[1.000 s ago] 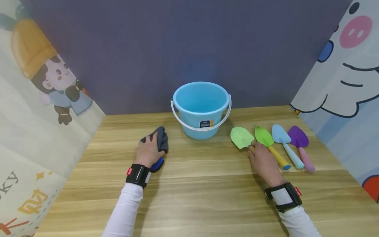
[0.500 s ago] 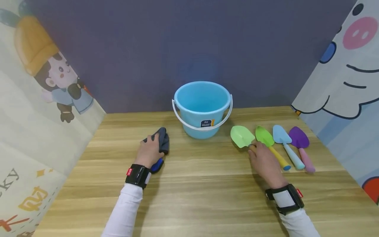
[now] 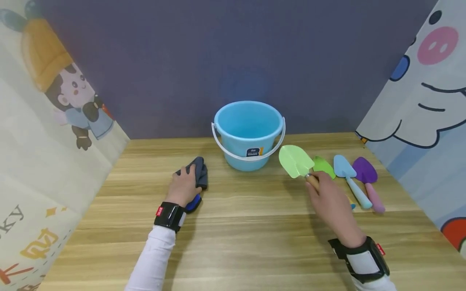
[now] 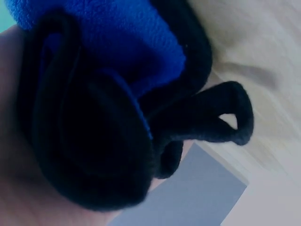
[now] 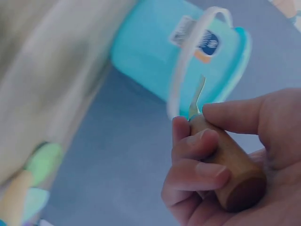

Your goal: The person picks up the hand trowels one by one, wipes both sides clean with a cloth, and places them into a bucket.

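Observation:
My right hand (image 3: 333,204) grips the wooden handle (image 5: 233,165) of a hand trowel with a pale green blade (image 3: 295,161), raised over the table. The right wrist view shows fingers and thumb wrapped round that handle. Left of the bucket, my left hand (image 3: 182,186) holds a bunched cloth (image 3: 199,173), dark grey with a blue side. Seen from the left wrist, the blue cloth (image 4: 122,42) has a dark edge and a hanging loop. Between the hands stands a light blue bucket (image 3: 248,151), upright, its white handle lowered across the front.
Right of my right hand lie several more trowels: a green one (image 3: 323,166), partly hidden by the hand, a light blue one (image 3: 344,166) and a purple one (image 3: 365,170). A dark wall panel (image 3: 164,72) rises behind the wooden table (image 3: 240,238), with printed sheets at both sides.
My right hand has lifted the pale green trowel off the table and tilted it, its blade now nearer the bucket. The left hand and cloth have hardly moved.

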Available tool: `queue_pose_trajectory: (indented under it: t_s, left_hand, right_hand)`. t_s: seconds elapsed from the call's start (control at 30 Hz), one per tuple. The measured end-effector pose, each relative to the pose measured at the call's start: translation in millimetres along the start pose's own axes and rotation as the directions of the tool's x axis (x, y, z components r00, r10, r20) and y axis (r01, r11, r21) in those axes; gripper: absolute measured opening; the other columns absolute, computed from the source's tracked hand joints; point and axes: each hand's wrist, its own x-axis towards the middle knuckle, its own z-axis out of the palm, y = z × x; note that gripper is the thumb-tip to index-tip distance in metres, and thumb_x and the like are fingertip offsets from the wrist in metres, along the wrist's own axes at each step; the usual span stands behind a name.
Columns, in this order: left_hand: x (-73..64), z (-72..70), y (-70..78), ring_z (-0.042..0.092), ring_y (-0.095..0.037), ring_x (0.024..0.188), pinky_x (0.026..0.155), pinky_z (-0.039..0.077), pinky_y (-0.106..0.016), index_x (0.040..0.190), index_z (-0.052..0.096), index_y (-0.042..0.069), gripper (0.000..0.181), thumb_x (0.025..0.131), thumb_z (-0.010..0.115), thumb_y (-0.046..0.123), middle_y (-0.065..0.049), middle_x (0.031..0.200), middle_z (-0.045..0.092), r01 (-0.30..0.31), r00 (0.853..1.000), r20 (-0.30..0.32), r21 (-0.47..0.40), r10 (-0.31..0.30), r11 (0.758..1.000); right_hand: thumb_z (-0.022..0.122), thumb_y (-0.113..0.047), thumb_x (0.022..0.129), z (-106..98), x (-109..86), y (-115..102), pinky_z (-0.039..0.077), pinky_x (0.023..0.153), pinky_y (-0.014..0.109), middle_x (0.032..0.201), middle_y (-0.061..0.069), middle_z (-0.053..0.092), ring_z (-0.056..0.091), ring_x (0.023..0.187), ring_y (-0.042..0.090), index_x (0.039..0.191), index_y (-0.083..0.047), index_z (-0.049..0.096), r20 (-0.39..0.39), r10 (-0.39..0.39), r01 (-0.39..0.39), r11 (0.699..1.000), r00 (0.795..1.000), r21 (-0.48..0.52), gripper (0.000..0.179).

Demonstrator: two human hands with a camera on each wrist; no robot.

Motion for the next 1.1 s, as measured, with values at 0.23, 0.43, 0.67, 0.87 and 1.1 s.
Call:
queue_pose_trajectory:
  t_s: [0.23, 0.43, 0.67, 0.87, 1.1]
  left_hand:
    - [-2.4, -0.6, 1.4, 0.043, -0.064, 0.131, 0.09, 0.055, -0.065, 0.158, 0.027, 0.001, 0.082, 0.096, 0.07, 0.031, -0.036, 0.153, 0.035, 0.019, 1.0, 0.003, 0.001, -0.019, 1.0]
    - [-4.7, -0.4, 2.5, 0.047, -0.062, 0.128, 0.088, 0.056, -0.064, 0.156, 0.03, 0.0, 0.08, 0.095, 0.072, 0.029, -0.037, 0.147, 0.041, 0.012, 0.998, -0.056, -0.016, -0.013, 1.0]
    - [-8.3, -9.5, 4.7, 0.048, -0.062, 0.125, 0.084, 0.057, -0.063, 0.153, 0.033, -0.002, 0.077, 0.093, 0.073, 0.026, -0.038, 0.141, 0.045, -0.003, 0.992, -0.13, -0.074, -0.007, 0.997]
    - [-15.8, -43.5, 10.3, 0.051, -0.059, 0.124, 0.093, 0.054, -0.064, 0.153, 0.035, -0.003, 0.081, 0.09, 0.077, 0.027, -0.039, 0.138, 0.048, -0.064, 0.955, -0.291, -0.041, 0.049, 0.997]
    - [-29.3, -89.6, 25.2, 0.052, -0.053, 0.115, 0.07, 0.059, -0.062, 0.156, 0.034, 0.011, 0.083, 0.088, 0.079, 0.029, -0.03, 0.135, 0.049, -0.107, 0.826, -0.562, -0.061, 0.055, 0.992]
  right_hand:
    - [0.057, -0.016, 0.103, -27.7, 4.3, -27.7, 0.044, 0.059, 0.032, 0.1, 0.019, 0.063, 0.059, 0.073, 0.025, 0.134, 0.008, 0.052, -0.046, -0.118, 0.118, 0.993, 0.992, 0.01, 0.039]
    - [0.053, -0.025, 0.106, -40.5, 9.3, -58.3, 0.045, 0.065, 0.035, 0.102, 0.015, 0.063, 0.058, 0.078, 0.024, 0.135, 0.001, 0.053, -0.001, -0.157, 0.156, 0.984, 0.988, 0.082, 0.04]
    - [0.05, -0.027, 0.107, -30.2, 13.6, -78.2, 0.046, 0.068, 0.034, 0.105, 0.013, 0.06, 0.057, 0.08, 0.022, 0.138, 0.0, 0.05, 0.051, -0.18, 0.17, 0.974, 0.982, 0.151, 0.041]
    - [0.054, -0.023, 0.106, -19.2, 18.2, -82.7, 0.047, 0.072, 0.037, 0.106, 0.013, 0.061, 0.057, 0.083, 0.024, 0.134, 0.0, 0.053, 0.017, -0.203, 0.199, 0.97, 0.979, 0.139, 0.037]
    - [0.054, -0.023, 0.105, -9.2, 22.8, -86.3, 0.047, 0.071, 0.036, 0.106, 0.012, 0.061, 0.057, 0.083, 0.024, 0.133, -0.001, 0.053, 0.016, -0.198, 0.194, 0.969, 0.98, 0.153, 0.035]
